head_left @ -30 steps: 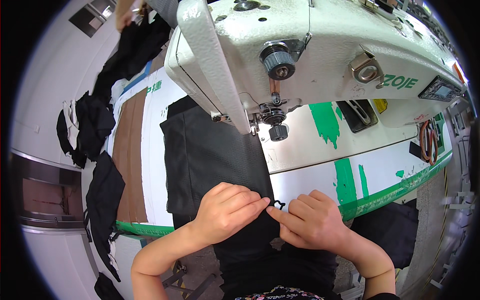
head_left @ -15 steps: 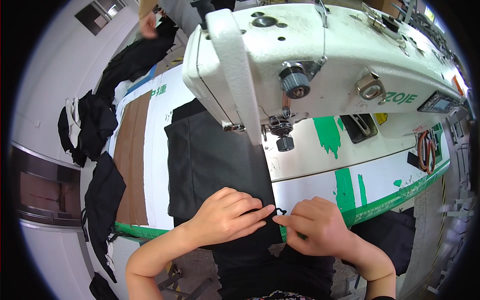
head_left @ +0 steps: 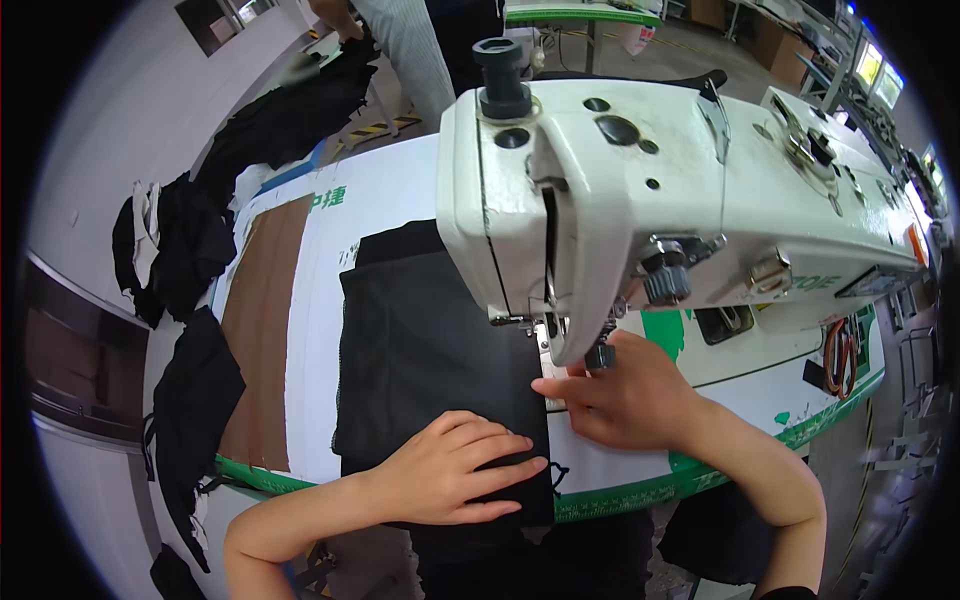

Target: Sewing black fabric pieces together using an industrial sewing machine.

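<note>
Black fabric (head_left: 430, 340) lies in flat layers on the white sewing table, its right edge running up to the needle area of a white sewing machine (head_left: 690, 190). My left hand (head_left: 465, 468) rests on the near part of the fabric, palm down, fingers spread toward the right edge. Below the machine head, my right hand (head_left: 630, 400) touches the fabric's right edge with an outstretched index finger; its other fingers are bent and partly hidden by the machine. A short black cord (head_left: 559, 478) sticks out from the edge beside my left fingertips.
A brown strip (head_left: 262, 340) covers the table's left part. Black garments (head_left: 185, 240) hang and lie along the left side. Orange-handled scissors (head_left: 843, 355) lie at the right. A co-worker's striped clothing (head_left: 405, 60) shows behind the table, with more black cloth (head_left: 290, 115) nearby.
My right hand has moved up from the cord to the edge beside the needle area, leaving the cord free. My left hand stays on the fabric, slightly lower in view. The view has shifted.
</note>
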`<state>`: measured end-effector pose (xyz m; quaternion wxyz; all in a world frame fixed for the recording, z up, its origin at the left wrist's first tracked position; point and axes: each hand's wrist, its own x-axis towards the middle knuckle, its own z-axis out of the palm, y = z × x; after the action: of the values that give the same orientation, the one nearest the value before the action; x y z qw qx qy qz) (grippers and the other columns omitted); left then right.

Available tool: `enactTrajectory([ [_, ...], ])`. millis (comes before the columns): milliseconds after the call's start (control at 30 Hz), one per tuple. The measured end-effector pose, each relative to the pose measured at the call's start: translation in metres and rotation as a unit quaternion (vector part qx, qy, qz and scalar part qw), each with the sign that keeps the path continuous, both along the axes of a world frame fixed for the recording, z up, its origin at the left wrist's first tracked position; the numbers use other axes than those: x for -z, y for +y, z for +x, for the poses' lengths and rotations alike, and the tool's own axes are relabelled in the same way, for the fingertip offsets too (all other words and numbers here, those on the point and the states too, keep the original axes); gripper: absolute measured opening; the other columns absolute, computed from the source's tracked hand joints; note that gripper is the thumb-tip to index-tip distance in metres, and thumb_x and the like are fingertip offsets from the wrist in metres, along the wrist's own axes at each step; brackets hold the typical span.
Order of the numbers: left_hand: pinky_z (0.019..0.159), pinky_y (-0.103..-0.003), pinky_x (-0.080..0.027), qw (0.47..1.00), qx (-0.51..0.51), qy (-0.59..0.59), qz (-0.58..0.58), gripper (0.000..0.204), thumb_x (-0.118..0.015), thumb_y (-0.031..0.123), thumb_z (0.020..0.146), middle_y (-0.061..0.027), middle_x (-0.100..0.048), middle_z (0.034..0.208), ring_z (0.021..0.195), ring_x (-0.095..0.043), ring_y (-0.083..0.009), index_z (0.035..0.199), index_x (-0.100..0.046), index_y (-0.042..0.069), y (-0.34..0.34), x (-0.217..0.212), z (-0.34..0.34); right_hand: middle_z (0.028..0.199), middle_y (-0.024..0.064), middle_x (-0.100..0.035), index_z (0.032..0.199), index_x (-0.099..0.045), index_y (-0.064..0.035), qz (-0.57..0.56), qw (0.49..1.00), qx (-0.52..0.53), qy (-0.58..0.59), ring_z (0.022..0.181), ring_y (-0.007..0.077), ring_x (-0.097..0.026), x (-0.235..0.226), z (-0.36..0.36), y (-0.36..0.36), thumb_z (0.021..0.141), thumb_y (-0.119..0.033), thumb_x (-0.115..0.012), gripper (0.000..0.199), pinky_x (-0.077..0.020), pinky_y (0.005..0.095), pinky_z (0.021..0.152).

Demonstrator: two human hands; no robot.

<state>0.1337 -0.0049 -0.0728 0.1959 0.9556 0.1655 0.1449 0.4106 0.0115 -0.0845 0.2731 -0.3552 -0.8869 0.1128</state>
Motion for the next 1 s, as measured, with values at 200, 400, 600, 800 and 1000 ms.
enactTrajectory([
  [200, 0.099, -0.039, -0.043, 1.000, 0.009, 0.007, -0.003, 0.045, -0.069, 0.041, 0.091, -0.0010, -0.062, 0.128, 0.112, -0.058, -0.0187, 0.131, -0.068, 0.020, 0.006, 0.001, -0.004, 0.082, 0.0023, -0.052, 0.110, -0.074, -0.0224, -0.006, 1.000, 0.009, -0.008, 0.070, 0.0239, -0.056, 0.000, -0.001, -0.004, 0.076, -0.019, -0.074, 0.035, -0.0472, 0.0389, 0.064],
  [400, 0.101, -0.038, -0.043, 1.000, 0.006, 0.006, 0.002, 0.042, -0.065, 0.041, 0.096, -0.0018, -0.063, 0.127, 0.112, -0.060, -0.0185, 0.131, -0.066, 0.018, 0.018, -0.003, -0.003, 0.092, 0.0025, -0.064, 0.115, -0.072, -0.0236, 0.017, 1.000, 0.007, -0.018, 0.077, 0.0259, -0.062, -0.006, -0.001, 0.001, 0.077, -0.019, -0.074, 0.039, -0.0502, 0.0401, 0.068],
  [600, 0.102, -0.039, -0.043, 1.000, 0.007, 0.013, 0.007, 0.041, -0.065, 0.041, 0.095, -0.0023, -0.063, 0.126, 0.113, -0.058, -0.0184, 0.131, -0.066, 0.019, 0.035, 0.000, -0.001, 0.099, 0.0018, -0.069, 0.121, -0.069, -0.0259, -0.065, 0.997, 0.015, -0.041, 0.081, 0.0284, -0.067, -0.008, 0.002, -0.001, 0.078, -0.020, -0.074, 0.043, -0.0534, 0.0450, 0.066],
  [800, 0.101, -0.039, -0.043, 0.998, -0.008, 0.011, 0.056, 0.038, -0.066, 0.038, 0.095, -0.0034, -0.063, 0.123, 0.111, -0.059, -0.0195, 0.127, -0.069, 0.019, 0.054, -0.006, 0.000, 0.095, -0.0009, -0.070, 0.121, -0.074, -0.0199, -0.079, 0.997, 0.018, -0.010, 0.075, 0.0208, -0.061, -0.004, 0.004, -0.001, 0.078, -0.015, -0.073, 0.044, -0.0464, 0.0364, 0.061],
  [1000, 0.100, -0.040, -0.042, 0.997, -0.015, -0.010, 0.078, 0.038, -0.067, 0.037, 0.094, -0.0038, -0.063, 0.116, 0.110, -0.059, -0.0207, 0.128, -0.069, 0.019, 0.074, -0.005, 0.006, 0.107, -0.0027, -0.073, 0.113, -0.073, -0.0125, -0.081, 0.995, 0.040, -0.040, 0.082, 0.0127, -0.062, 0.007, 0.006, -0.002, 0.088, -0.022, -0.071, 0.027, -0.0469, 0.0335, 0.065],
])
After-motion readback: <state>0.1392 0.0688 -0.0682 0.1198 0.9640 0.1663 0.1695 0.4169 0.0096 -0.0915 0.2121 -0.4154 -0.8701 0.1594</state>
